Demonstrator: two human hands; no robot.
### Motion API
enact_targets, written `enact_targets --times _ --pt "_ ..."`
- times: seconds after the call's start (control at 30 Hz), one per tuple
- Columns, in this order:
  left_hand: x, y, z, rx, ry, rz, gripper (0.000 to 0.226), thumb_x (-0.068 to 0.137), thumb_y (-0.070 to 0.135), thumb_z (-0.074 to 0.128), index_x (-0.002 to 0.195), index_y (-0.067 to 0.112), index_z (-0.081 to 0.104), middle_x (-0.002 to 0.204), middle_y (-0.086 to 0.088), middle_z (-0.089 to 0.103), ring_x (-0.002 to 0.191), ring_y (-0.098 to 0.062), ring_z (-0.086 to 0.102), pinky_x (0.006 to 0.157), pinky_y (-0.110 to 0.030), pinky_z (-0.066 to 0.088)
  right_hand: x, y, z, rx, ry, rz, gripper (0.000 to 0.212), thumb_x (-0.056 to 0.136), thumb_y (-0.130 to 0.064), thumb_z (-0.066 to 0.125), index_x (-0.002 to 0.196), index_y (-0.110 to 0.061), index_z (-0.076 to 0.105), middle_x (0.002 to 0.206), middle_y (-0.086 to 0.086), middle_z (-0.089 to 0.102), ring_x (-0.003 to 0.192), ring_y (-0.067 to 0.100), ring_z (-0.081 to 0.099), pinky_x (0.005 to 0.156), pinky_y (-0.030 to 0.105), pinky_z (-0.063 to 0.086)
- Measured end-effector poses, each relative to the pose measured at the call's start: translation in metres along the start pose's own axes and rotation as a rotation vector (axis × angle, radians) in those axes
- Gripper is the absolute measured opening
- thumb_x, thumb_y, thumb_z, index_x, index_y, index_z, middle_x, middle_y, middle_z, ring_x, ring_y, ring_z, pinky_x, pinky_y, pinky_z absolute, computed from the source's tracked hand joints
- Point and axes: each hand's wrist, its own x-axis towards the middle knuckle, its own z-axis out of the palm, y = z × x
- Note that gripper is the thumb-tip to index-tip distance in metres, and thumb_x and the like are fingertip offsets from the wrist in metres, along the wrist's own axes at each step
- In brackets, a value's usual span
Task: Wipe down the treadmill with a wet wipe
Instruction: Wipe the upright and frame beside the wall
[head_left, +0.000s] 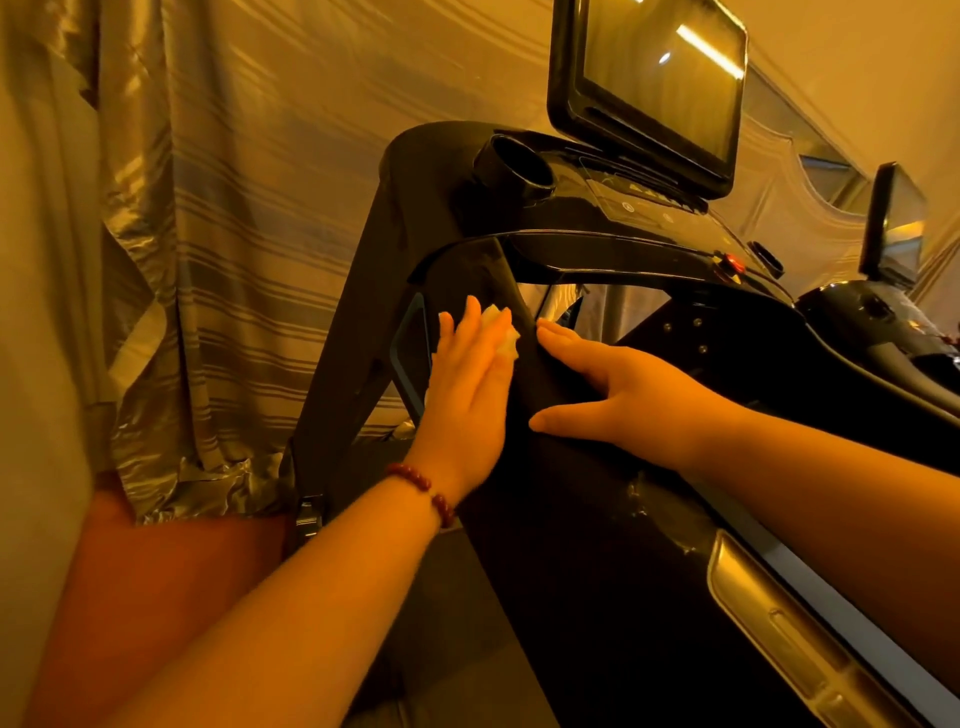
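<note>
Light: strong amber cast over the whole frame; true colours are hard to judge.
Treadmill (571, 571): black, fills the centre and right of the frame. Its sloping front post runs from lower centre up to the console.
Wet wipe (503, 332): small, pale and bunched, at frame centre on the upper part of the post. Mostly covered by fingers, with only its right edge showing.
Left hand (467, 395): enters from the lower left. Fingers straight and close together, laid flat on the post's left face, pressing the wipe against it. No curl round the wipe.
Right hand (613, 395): enters from the right edge. Fingers extended, thumb spread away from them, resting on the post's top face just right of the wipe. Holds nothing.
Hand spacing: fingertips near each other, not touching.
Bracelet (431, 493): dark red beads on the left wrist.
Screen (660, 78): dark and glossy, upper right, standing above the console.
Cup holder (522, 166): round black well left of the screen base.
Red button (730, 262): small, at the right end of the console.
Side rail (779, 623): silvery strip, lower right.
Curtain (234, 208): striped and shiny, covering the left half of the frame behind the post.
</note>
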Motion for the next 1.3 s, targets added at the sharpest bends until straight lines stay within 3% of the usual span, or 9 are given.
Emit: enact_targets --times 0.23,0.4,0.47,0.6,0.77,0.87,1.03,1.13,1.3 --pt "-0.044 -0.005 0.02 -0.16 0.068 -0.009 0.04 0.093 0.056 0.019 0.131 0.059 0.008 0.145 0.037 -0.009 0.137 0.012 -0.016 0.116 -0.025 -0.003 0.004 -0.001 0.0 -0.054 -0.078 -0.035 0.091 0.081 -0.044 0.067 0.15 -0.043 0.008 0.153 -0.033 0.003 0.136 -0.002 0.02 0.099 0.017 0.028" --pt "-0.012 -0.012 0.012 -0.209 0.208 -0.268 0.05 0.103 0.039 0.02 0.151 0.033 0.004 0.16 0.011 -0.005 0.144 -0.005 -0.012 0.119 -0.034 -0.004 0.006 -0.003 0.0 -0.11 -0.142 -0.031 0.092 0.084 -0.044 0.065 0.149 -0.046 0.001 0.153 -0.034 -0.007 0.141 0.005 0.02 0.104 0.021 0.031" --pt "-0.021 -0.01 0.019 -0.224 0.223 -0.313 0.052 0.103 0.04 0.02 0.151 0.033 0.002 0.16 0.01 -0.005 0.145 -0.007 -0.011 0.117 -0.034 -0.004 0.005 -0.003 0.0 -0.124 -0.142 -0.04 0.091 0.084 -0.044 0.064 0.149 -0.046 0.0 0.154 -0.033 -0.009 0.142 0.005 0.018 0.105 0.021 0.03" --pt "-0.059 -0.013 0.033 -0.331 0.191 -0.299 0.059 0.094 0.052 0.022 0.148 0.041 0.003 0.159 0.014 -0.003 0.146 -0.007 -0.006 0.121 -0.044 0.004 0.005 -0.002 0.001 -0.107 -0.138 -0.057 0.092 0.083 -0.043 0.065 0.15 -0.045 0.002 0.154 -0.033 -0.009 0.144 0.006 0.014 0.108 0.024 0.031" --pt "-0.035 -0.022 0.022 -0.275 0.233 -0.332 0.051 0.103 0.04 0.02 0.151 0.033 0.002 0.16 0.009 -0.005 0.146 -0.01 -0.01 0.12 -0.042 -0.002 0.004 -0.002 0.001 -0.116 -0.137 -0.074 0.092 0.082 -0.044 0.064 0.15 -0.045 0.003 0.154 -0.032 -0.008 0.144 0.008 0.013 0.114 0.031 0.03" --pt "-0.038 -0.027 0.024 -0.286 0.227 -0.313 0.051 0.102 0.041 0.021 0.15 0.035 0.003 0.159 0.012 -0.007 0.144 -0.006 -0.011 0.119 -0.035 -0.004 0.004 0.0 0.001 -0.101 -0.124 -0.08 0.09 0.083 -0.042 0.065 0.151 -0.045 0.005 0.154 -0.032 -0.006 0.142 0.006 0.015 0.109 0.025 0.03" --pt "-0.058 -0.035 0.036 -0.402 0.256 -0.316 0.063 0.09 0.057 0.023 0.149 0.04 0.008 0.159 0.018 -0.004 0.145 -0.002 -0.009 0.121 -0.043 0.0 0.007 0.003 0.0 -0.088 -0.128 -0.086 0.089 0.084 -0.04 0.064 0.15 -0.045 0.006 0.153 -0.035 -0.006 0.126 -0.008 0.015 0.095 0.017 0.033" --pt "-0.065 -0.025 0.04 -0.345 0.234 -0.269 0.049 0.093 0.058 0.02 0.139 0.05 0.006 0.158 0.021 -0.004 0.143 0.001 -0.012 0.12 -0.037 -0.005 0.009 0.003 0.0 -0.08 -0.123 -0.087 0.089 0.083 -0.04 0.065 0.15 -0.047 0.008 0.152 -0.037 -0.003 0.124 -0.009 0.016 0.097 0.017 0.034" --pt "-0.015 -0.018 0.011 -0.108 0.136 -0.155 0.046 0.105 0.029 0.019 0.148 0.037 0.003 0.158 0.013 -0.009 0.142 -0.002 -0.013 0.114 -0.023 -0.01 0.005 0.005 -0.002 -0.007 -0.1 -0.082 0.085 0.082 -0.04 0.066 0.149 -0.048 0.014 0.152 -0.038 0.005 0.124 -0.01 0.019 0.098 0.018 0.033"
